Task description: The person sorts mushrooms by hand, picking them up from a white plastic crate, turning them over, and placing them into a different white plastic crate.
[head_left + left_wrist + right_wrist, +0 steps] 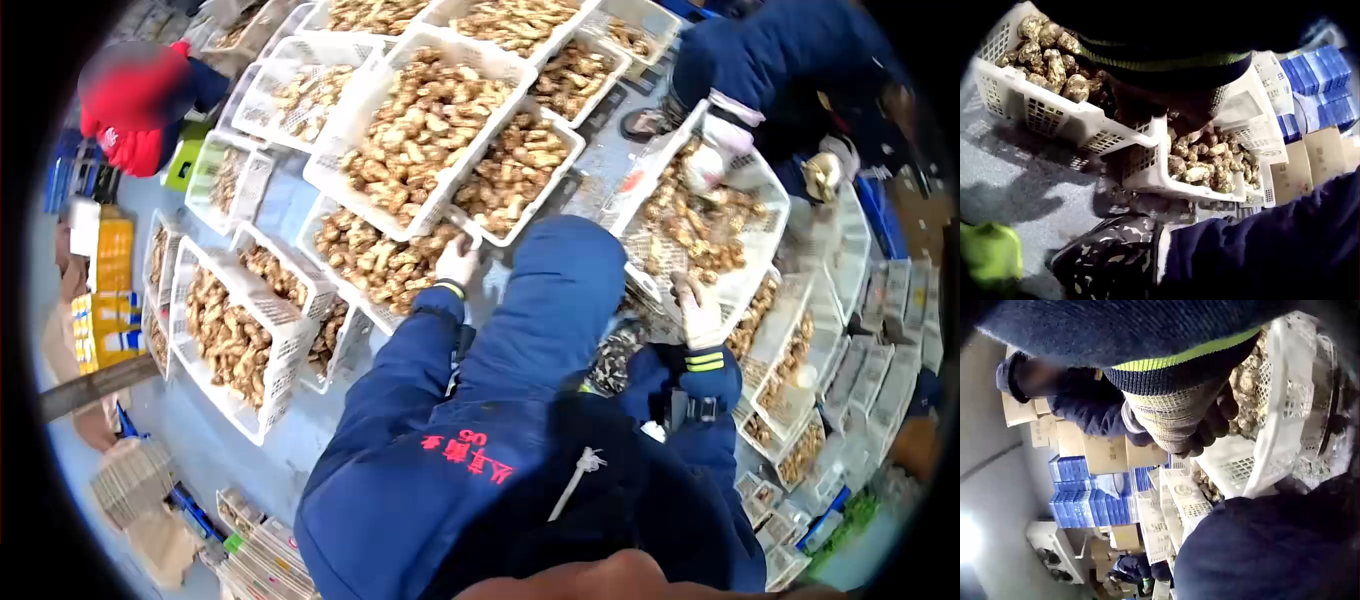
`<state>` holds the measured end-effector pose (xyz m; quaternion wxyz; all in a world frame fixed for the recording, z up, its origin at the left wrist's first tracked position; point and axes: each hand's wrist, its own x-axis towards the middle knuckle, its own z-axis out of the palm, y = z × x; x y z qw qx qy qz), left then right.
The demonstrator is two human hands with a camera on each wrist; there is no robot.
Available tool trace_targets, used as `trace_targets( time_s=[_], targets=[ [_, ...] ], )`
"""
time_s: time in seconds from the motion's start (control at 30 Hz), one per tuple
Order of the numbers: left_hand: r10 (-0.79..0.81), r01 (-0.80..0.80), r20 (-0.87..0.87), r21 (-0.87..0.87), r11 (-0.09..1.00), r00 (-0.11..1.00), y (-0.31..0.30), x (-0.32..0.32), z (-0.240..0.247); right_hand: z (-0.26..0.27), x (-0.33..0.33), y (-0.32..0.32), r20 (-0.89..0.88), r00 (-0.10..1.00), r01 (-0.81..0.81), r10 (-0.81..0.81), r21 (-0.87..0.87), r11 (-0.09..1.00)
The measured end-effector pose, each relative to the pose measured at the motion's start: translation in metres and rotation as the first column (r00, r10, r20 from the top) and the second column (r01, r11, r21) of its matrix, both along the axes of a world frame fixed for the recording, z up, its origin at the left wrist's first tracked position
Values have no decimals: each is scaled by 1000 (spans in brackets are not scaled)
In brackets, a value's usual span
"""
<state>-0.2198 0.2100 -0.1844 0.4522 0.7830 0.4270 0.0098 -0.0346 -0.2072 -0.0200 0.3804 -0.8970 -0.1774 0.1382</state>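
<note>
My left hand (457, 262), in a knit glove with the fingers bare, grips the near corner of a small white crate (572, 150) of knobbly brown-and-cream mushrooms (515, 165). In the left wrist view that hand is dark, and its fingers overlap a crate corner (1155, 128). My right hand (700, 315), gloved the same way, curls its fingers at the near end of another white crate (775, 215), half filled with mushrooms (700, 225). From the right wrist, the bent fingers (1213, 428) hang in front of that crate's mushrooms, and the palm side is hidden.
Larger mushroom crates (325, 170) stand stacked ahead and to the left. My leg (555, 290) is between the two crates. Another person (780, 55) in dark blue bends beyond the right crate; one in red (135, 110) is at far left. Blue boxes (1094, 506) are stacked behind.
</note>
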Motion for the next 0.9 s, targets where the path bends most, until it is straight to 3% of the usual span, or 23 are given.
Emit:
trace_targets(
  time_s=[0.03,0.07,0.1,0.13,0.17,0.23,0.3,0.33,0.37,0.43,0.47,0.5,0.57,0.63,0.73,0.77,0.8,0.83,0.9],
  targets=[
    [-1,1,1,-80,997,1000,5,-1,-1,20,0,5,-117,990,96,-85,98,991],
    [35,-16,79,-228,974,996,16,-11,-53,9,9,-13,-36,990,138,-137,18,990],
    [33,-7,85,-287,958,996,16,-12,-44,-12,20,-36,45,982,185,-183,-56,981],
    [106,-52,96,-453,890,990,16,-13,-34,-26,33,-61,140,979,169,-148,-150,974],
    [140,-81,66,-546,834,988,9,-7,6,-33,43,-80,222,970,156,-102,-241,958],
    [120,5,210,-513,858,970,12,-8,-14,-37,46,-91,151,942,322,-300,-150,935],
    [243,9,271,-684,729,931,22,-2,-2,-63,72,-119,199,979,117,-46,-362,925],
    [282,-56,206,-709,703,937,18,11,30,-61,74,-113,98,984,175,-151,-334,926],
    [332,-49,241,-739,671,912,8,28,70,-91,84,-129,173,984,107,-48,-347,932],
    [367,108,352,-832,544,861,9,50,102,-130,100,-141,162,987,82,-10,-447,891],
    [317,234,438,-824,516,841,4,68,137,-123,98,-126,161,980,183,-113,-531,827],
    [270,356,522,-801,480,809,-6,87,169,-120,99,-117,32,990,127,-134,-595,793],
    [319,327,483,-839,436,815,-19,113,200,-111,100,-93,-118,957,110,-267,-700,705],
    [323,319,466,-852,415,824,-47,135,248,-129,107,-90,-218,934,63,-283,-678,732],
    [234,398,480,-858,324,845,-81,167,266,-173,113,-97,-179,933,102,-312,-700,706],
    [237,403,456,-883,240,858,-95,177,265,-175,113,-97,-160,927,132,-338,-705,697],
    [211,418,457,-885,205,864,-110,186,266,-193,115,-101,-190,924,99,-333,-721,686],
    [186,434,460,-885,167,868,-126,194,266,-168,107,-97,-385,872,-17,-302,-640,768],
    [153,432,451,-890,144,879,-158,210,246,-155,97,-84,-370,901,-157,-226,-764,626]
  ],
)
